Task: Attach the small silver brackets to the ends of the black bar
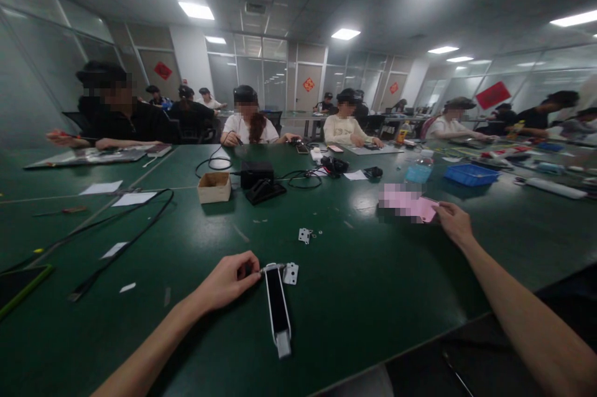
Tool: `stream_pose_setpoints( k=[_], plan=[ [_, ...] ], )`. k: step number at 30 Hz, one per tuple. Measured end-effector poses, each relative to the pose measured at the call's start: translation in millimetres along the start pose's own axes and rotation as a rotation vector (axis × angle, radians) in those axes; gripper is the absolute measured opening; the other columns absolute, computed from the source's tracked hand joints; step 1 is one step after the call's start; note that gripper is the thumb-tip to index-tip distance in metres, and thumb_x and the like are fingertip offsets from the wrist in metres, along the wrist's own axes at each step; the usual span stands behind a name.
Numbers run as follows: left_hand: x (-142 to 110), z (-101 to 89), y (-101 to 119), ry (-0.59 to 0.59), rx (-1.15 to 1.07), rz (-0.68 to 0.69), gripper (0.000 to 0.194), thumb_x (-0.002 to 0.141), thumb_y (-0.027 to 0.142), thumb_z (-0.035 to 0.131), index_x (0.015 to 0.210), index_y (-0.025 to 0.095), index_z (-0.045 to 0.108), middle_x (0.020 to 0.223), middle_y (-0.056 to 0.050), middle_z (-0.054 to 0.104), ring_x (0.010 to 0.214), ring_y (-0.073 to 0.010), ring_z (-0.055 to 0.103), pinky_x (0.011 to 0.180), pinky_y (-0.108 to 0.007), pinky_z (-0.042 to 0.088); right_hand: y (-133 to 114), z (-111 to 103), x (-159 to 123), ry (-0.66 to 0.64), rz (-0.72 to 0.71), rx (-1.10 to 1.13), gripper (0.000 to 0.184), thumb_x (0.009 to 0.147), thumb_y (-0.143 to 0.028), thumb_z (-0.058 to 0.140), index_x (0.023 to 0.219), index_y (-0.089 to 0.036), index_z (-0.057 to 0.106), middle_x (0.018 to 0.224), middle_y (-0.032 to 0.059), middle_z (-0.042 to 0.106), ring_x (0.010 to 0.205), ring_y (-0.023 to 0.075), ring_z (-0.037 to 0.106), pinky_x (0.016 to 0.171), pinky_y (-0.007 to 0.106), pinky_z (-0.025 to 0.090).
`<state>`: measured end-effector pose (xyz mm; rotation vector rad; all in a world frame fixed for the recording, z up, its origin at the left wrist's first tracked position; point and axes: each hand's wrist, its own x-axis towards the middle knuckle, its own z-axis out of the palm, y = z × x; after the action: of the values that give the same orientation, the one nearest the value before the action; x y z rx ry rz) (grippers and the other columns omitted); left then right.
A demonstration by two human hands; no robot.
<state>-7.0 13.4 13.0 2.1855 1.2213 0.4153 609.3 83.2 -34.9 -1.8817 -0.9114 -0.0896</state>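
Note:
On the green table in front of me lies a long narrow black part with a white frame (278,300) and a pale block at its near end. A metal bracket with holes (291,273) sits at its far right corner. My left hand (236,275) is closed, thumb and fingertips pinched at the part's far left corner. Farther right, my right hand (452,221) pinches the edge of a flat pink sheet-like thing (426,209), partly pixelated. Beyond the black part lies another small metal plate with holes (304,236), with tiny rings beside it.
A small wooden box (214,187) and a black device (261,180) stand ahead. A blue tray (471,174) and a bottle of blue liquid (420,167) are at right. Black cables (135,238) cross the left side. People sit across the table (326,297).

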Motion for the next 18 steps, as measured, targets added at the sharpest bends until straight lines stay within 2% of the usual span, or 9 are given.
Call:
stream_pose_setpoints(
  k=[3,7,11,14,18],
  plan=[
    [0,-0.4,-1,-0.003,0.006,-0.006,0.021,0.085,0.038,0.051,0.088,0.019,0.059,0.079,0.001,0.059,0.068,-0.0145,0.052,0.059,-0.024,0.039,-6,3,-1,-0.069,0.022,0.025,0.041,0.075,-0.033,0.062,0.109,-0.010,0.062,0.102,0.0154,0.068,0.084,0.0199,0.064,0.073,0.028,0.050],
    [0,-0.6,-2,-0.010,0.006,-0.005,0.022,0.085,0.039,0.051,0.090,0.019,0.059,0.080,0.001,0.060,0.068,-0.0146,0.052,0.059,-0.024,0.039,-18,10,-5,-0.065,0.017,0.000,0.055,0.071,-0.036,0.063,0.119,-0.010,0.054,0.118,0.0175,0.059,0.102,0.0265,0.057,0.089,0.036,0.044],
    [-1,-1.7,1,-0.021,-0.006,-0.009,0.024,0.086,0.039,0.049,0.091,0.018,0.059,0.080,0.000,0.060,0.068,-0.0151,0.053,0.060,-0.025,0.040,-28,22,-11,-0.028,-0.089,-0.108,0.066,0.068,-0.037,0.063,0.124,-0.007,0.045,0.125,0.0204,0.048,0.118,0.0321,0.042,0.100,0.041,0.034],
    [-1,-2.9,5,-0.023,-0.006,-0.007,0.024,0.086,0.040,0.049,0.090,0.018,0.059,0.079,0.000,0.060,0.069,-0.0157,0.053,0.061,-0.026,0.040,-34,32,-16,0.013,-0.161,-0.198,0.076,0.067,-0.041,0.063,0.129,-0.006,0.038,0.127,0.0219,0.041,0.123,0.0347,0.033,0.103,0.043,0.029],
    [-1,-3.2,5,-0.023,-0.004,-0.009,0.024,0.085,0.040,0.049,0.089,0.018,0.059,0.080,0.000,0.060,0.068,-0.0157,0.053,0.060,-0.026,0.040,-38,41,-21,0.037,-0.168,-0.292,0.080,0.065,-0.045,0.064,0.131,-0.011,0.035,0.128,0.0205,0.034,0.121,0.0370,0.030,0.099,0.047,0.028]
  ],
)
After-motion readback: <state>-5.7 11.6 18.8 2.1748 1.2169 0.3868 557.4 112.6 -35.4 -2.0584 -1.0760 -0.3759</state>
